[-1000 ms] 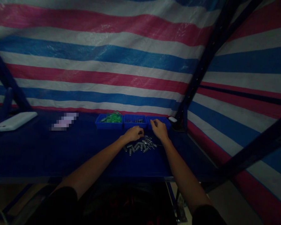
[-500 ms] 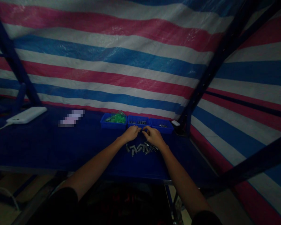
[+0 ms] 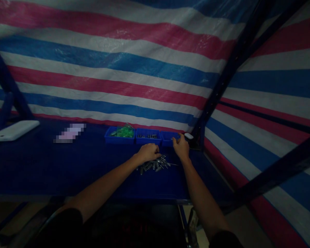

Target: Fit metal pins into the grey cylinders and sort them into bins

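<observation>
- Left hand (image 3: 149,152), curled just beyond the cylinders (image 3: 158,169): any hold is hidden.
- Right hand (image 3: 181,146), fingers bent, at the right bin (image 3: 167,143): hold unclear.
- Cylinders and pins (image 3: 165,162) lie near, likely for easy reach; far bins (image 3: 148,141) seemingly separate kinds.

Forearms (image 3: 113,177) outstretched; left hand (image 3: 149,152) curled, right hand (image 3: 181,146) farther forward

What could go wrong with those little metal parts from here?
The left hand, close to the loose gray cylinders and thin metal pins, might scatter them. Cylinders and pins lie bunched together, so they could get mixed up. The right hand, at the rightmost blue bin, might bump the small white case nearby.
</observation>
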Demonstrator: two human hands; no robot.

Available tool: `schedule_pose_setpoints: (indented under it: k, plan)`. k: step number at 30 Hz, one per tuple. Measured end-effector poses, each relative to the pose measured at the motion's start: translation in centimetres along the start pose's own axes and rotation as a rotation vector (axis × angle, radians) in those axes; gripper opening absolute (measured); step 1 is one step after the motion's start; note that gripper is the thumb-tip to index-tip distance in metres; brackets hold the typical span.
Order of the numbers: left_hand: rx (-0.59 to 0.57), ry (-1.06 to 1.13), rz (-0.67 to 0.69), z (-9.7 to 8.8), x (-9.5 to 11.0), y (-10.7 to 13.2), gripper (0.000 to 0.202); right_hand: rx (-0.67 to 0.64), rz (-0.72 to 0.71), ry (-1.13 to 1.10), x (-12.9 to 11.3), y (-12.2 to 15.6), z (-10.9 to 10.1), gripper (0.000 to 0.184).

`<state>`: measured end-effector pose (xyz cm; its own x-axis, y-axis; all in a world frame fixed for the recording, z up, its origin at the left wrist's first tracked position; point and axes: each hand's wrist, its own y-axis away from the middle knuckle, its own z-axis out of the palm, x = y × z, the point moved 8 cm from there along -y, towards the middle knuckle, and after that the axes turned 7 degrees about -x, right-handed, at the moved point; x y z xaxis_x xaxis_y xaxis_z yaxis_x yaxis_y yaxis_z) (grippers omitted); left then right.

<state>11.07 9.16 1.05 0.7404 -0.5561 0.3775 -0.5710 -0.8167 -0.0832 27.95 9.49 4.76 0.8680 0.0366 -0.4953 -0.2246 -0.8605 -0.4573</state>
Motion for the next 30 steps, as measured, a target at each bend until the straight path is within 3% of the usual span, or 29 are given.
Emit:
schedule_pose_setpoints:
  k: [5, 8, 16, 20, 23, 30]
  plan:
    - [-0.157, -0.067, -0.095, 0.3, 0.5, -0.6, 0.015, -0.187, -0.177, -0.125, 0.0, 2.5, 2.0, 0.036]
    - [-0.191, -0.1, -0.084, 0.0, 0.1, -0.6, 0.012, -0.294, -0.283, -0.128, -1.1, 3.8, 3.8, 0.032]
    - [-0.006, -0.142, 0.011, -1.3, -3.5, 1.3, 0.019, -0.428, -0.475, -0.15, -8.3, 4.8, 8.1, 0.033]
    - [0.059, 0.095, -0.025, -2.5, -6.0, 2.8, 0.017, -0.537, -0.498, -0.343, -10.6, 4.7, 9.5, 0.024]
    - [0.133, 0.255, -0.053, -3.6, -7.0, 3.7, 0.017, -0.508, -0.501, -0.397, -10.8, 4.8, 9.2, 0.018]
    - [0.202, 0.411, 0.07, -4.3, -5.4, 3.6, 0.017, -0.339, -0.513, -0.301, -10.2, 5.4, 6.8, 0.022]
